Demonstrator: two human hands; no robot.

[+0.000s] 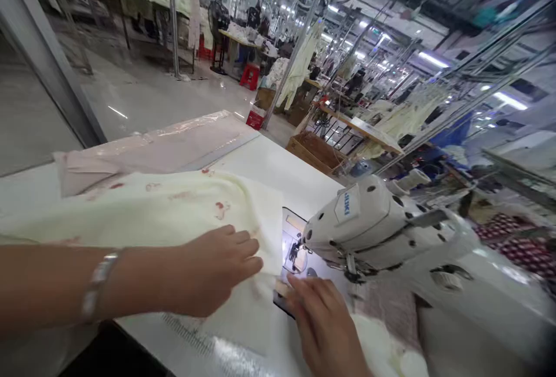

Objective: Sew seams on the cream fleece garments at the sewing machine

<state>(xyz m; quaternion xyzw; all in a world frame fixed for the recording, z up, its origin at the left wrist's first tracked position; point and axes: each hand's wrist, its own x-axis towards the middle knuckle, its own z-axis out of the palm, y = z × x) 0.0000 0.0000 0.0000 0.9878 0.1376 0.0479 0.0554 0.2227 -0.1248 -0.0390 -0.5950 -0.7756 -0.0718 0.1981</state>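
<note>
A pale yellow fabric piece (143,209) with small red print lies across the white sewing table (269,163). My left hand (212,267) lies flat on the fabric, fingers stretched toward the needle, a bracelet on the wrist. My right hand (321,319) rests with fingers extended on the fabric edge just in front of the presser foot. The white sewing machine (373,226) stands at the right, its lit needle area (297,252) just beyond both hands.
A beige folded piece under clear plastic (152,151) lies at the table's far side. Beyond are a factory floor, a cardboard box (317,151), red stools (249,76), hanging garments and other workstations. Patterned cloth (516,244) lies behind the machine.
</note>
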